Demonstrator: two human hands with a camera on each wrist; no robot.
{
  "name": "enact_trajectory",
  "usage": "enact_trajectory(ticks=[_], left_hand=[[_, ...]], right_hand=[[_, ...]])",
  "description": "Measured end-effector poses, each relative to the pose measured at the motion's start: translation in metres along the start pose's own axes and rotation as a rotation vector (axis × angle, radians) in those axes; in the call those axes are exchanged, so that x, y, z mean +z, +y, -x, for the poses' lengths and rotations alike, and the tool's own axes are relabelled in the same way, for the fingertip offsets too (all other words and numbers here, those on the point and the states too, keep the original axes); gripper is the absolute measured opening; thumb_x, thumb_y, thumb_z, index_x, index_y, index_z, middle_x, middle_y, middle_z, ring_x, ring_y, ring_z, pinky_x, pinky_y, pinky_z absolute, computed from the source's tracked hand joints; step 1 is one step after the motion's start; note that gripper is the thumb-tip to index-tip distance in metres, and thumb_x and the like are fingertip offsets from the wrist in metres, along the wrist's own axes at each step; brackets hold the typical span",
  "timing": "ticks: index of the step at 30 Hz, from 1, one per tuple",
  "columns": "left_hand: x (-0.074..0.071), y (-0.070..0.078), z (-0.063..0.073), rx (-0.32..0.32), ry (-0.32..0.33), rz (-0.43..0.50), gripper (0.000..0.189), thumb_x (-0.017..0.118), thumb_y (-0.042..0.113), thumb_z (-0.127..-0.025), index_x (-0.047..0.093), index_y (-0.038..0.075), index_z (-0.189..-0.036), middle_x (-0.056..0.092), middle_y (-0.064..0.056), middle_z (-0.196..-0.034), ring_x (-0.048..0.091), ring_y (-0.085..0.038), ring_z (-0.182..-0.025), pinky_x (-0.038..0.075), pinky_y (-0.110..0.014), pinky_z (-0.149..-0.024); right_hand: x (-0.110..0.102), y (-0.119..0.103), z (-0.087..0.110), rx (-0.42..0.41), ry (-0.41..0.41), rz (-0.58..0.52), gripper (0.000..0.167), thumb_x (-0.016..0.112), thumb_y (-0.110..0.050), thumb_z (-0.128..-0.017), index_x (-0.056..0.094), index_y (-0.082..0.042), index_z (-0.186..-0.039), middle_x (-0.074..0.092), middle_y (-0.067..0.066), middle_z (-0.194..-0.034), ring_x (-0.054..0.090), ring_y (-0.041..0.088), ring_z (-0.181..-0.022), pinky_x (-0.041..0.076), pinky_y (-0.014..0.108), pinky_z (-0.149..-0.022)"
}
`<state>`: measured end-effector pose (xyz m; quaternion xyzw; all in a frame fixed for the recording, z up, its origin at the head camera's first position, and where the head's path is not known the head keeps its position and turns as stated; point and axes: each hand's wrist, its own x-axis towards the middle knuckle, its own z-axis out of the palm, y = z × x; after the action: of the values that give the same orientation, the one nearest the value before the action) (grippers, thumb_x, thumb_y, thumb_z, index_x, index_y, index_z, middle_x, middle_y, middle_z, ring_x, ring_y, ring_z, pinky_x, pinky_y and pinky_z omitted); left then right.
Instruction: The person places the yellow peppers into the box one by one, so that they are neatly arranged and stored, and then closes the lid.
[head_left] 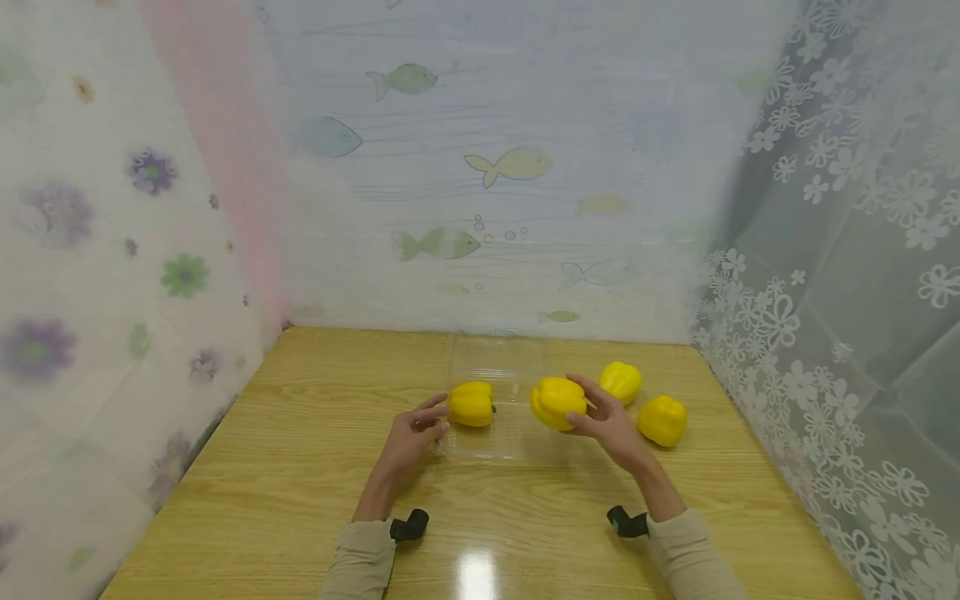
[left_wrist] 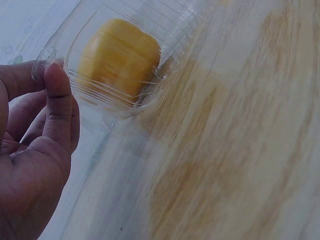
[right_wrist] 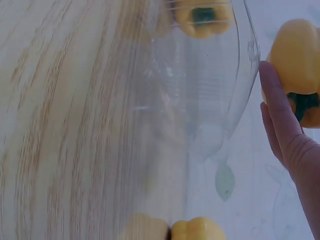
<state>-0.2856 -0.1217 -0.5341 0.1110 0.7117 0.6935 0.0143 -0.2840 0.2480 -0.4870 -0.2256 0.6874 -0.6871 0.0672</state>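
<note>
A clear plastic clamshell box (head_left: 517, 446) lies opened on the table, its lid (head_left: 497, 354) tipped back toward the wall. Inside its left part rests a yellow bell pepper (head_left: 471, 404) on its side, stem to the right. My left hand (head_left: 408, 437) pinches the box's left rim between thumb and fingers, as the left wrist view shows closely. Over the box's right part, my right hand (head_left: 613, 429) grips a second yellow bell pepper (head_left: 557, 402) from its right side. That pepper is above the rim; its green stem (right_wrist: 304, 105) shows in the right wrist view.
Two more yellow bell peppers, one farther back (head_left: 621, 382) and one nearer (head_left: 663, 421), sit on the wooden table (head_left: 300, 500) right of the box. Patterned curtains hang behind and at both sides. Black wrist cameras (head_left: 409, 526) sit at both sleeves.
</note>
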Motion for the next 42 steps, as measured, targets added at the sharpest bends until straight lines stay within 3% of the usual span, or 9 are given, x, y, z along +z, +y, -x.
enact_trajectory(ticks=[4, 8, 16, 19, 31, 42], left_hand=[[0.001, -0.001, 0.0, 0.002, 0.001, -0.012, 0.031, 0.068, 0.003, -0.096, 0.068, -0.007, -0.126, 0.049, -0.013, -0.155, 0.059, -0.023, -0.095, 0.049, -0.02, -0.076], [0.001, -0.002, -0.001, -0.002, 0.002, -0.015, 0.031, 0.067, 0.002, -0.096, 0.068, -0.007, -0.126, 0.049, -0.012, -0.154, 0.059, -0.024, -0.098, 0.049, -0.019, -0.077], [0.001, -0.002, -0.001, 0.001, 0.0, -0.024, 0.031, 0.068, 0.002, -0.096, 0.068, -0.007, -0.126, 0.049, -0.012, -0.154, 0.06, -0.021, -0.095, 0.049, -0.02, -0.076], [0.0, -0.002, -0.001, 0.001, 0.0, -0.024, 0.031, 0.067, 0.003, -0.097, 0.068, -0.007, -0.126, 0.05, -0.012, -0.154, 0.059, -0.019, -0.092, 0.049, -0.02, -0.074], [0.001, -0.003, 0.0, 0.001, 0.003, -0.03, 0.031, 0.067, 0.003, -0.097, 0.068, -0.006, -0.126, 0.05, -0.012, -0.154, 0.06, -0.025, -0.104, 0.049, -0.019, -0.077], [0.001, -0.002, -0.001, 0.01, 0.011, -0.023, 0.03, 0.068, 0.002, -0.096, 0.069, -0.006, -0.125, 0.05, -0.012, -0.154, 0.062, -0.021, -0.11, 0.05, -0.02, -0.075]], right_hand=[[0.005, 0.002, -0.002, 0.014, 0.014, 0.025, 0.068, 0.062, -0.006, -0.101, 0.027, -0.003, -0.159, 0.033, 0.018, -0.159, 0.058, 0.008, -0.125, 0.058, 0.037, -0.089], [0.009, 0.003, -0.004, 0.022, 0.024, 0.042, 0.068, 0.062, -0.006, -0.101, 0.026, -0.003, -0.16, 0.029, 0.023, -0.16, 0.058, 0.012, -0.125, 0.059, 0.038, -0.087], [0.016, 0.005, -0.011, 0.021, 0.026, 0.077, 0.067, 0.063, -0.009, -0.101, 0.03, -0.006, -0.159, 0.03, 0.023, -0.16, 0.046, 0.043, -0.137, 0.059, 0.042, -0.086], [0.02, 0.005, -0.017, 0.022, 0.014, 0.075, 0.065, 0.063, -0.01, -0.101, 0.032, -0.009, -0.159, 0.029, 0.022, -0.16, 0.04, 0.049, -0.139, 0.059, 0.043, -0.087], [0.031, 0.01, -0.029, 0.033, -0.038, 0.128, 0.065, 0.065, -0.012, -0.101, 0.036, -0.015, -0.158, 0.032, 0.019, -0.161, 0.041, 0.049, -0.14, 0.058, 0.046, -0.09], [0.037, 0.014, -0.039, 0.087, 0.001, 0.164, 0.065, 0.067, -0.014, -0.1, 0.036, -0.017, -0.157, 0.03, 0.016, -0.162, 0.043, 0.047, -0.14, 0.052, 0.059, -0.094]])
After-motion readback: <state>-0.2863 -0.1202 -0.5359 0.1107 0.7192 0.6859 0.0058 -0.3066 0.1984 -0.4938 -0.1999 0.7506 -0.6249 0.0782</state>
